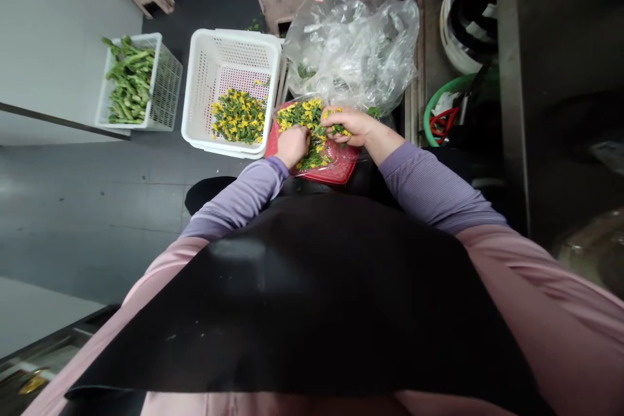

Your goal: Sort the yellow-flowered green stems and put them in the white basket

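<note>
Yellow-flowered greens (342, 132) fill the curled right hand (351, 125); left hand (293, 145) slants inward, grip unclear.

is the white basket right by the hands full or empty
Neither, it is partly full: the yellow flowers lie heaped over part of the basket, and bare holed floor shows beside them.

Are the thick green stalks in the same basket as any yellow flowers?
No, the thick green stalks lie in a separate white plastic basket.
</note>
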A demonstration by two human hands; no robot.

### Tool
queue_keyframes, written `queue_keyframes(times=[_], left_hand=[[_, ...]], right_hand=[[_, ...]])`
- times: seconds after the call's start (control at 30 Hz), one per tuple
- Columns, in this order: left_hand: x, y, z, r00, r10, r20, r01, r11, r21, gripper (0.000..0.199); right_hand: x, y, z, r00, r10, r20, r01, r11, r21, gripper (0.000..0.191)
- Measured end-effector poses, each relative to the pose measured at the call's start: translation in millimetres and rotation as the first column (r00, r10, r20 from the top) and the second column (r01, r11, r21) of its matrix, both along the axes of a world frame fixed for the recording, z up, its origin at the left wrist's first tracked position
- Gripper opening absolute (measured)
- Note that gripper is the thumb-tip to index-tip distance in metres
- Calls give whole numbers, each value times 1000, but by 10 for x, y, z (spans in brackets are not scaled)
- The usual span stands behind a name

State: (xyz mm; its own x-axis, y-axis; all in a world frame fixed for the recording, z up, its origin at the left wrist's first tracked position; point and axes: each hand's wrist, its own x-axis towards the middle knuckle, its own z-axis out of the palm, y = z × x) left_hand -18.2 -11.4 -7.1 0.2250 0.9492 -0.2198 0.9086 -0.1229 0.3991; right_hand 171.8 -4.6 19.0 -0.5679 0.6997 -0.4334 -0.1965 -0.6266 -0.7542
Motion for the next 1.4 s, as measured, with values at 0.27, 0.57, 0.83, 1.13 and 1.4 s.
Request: queue_keyframes(times=[0.27,0.57,0.83,1.13,1.4], left_hand=[[174,179,-111,997,68,26,-65,993,-93,7],[9,-182,516,381,672,635,-146,722,-677,20],[126,-229,517,438,582,685,-251,811,-528,21],[16,-102,818,635,440,635,-103,863,-495,12],[-160,69,459,723,411,555,-215,898,-385,20]], right_hand=[[-24,20,-13,990,-42,137,46,999,-25,27],[-162,-14,-140,996,68,53,-59,986,-157,20],[-204,-95,-160,992,45,-116,-60,990,-128,18],[-130,-44,-101,987,67,-147,-61,997,41,19],[-64,-27,-43,993,32,-110,-29,999,36,33]])
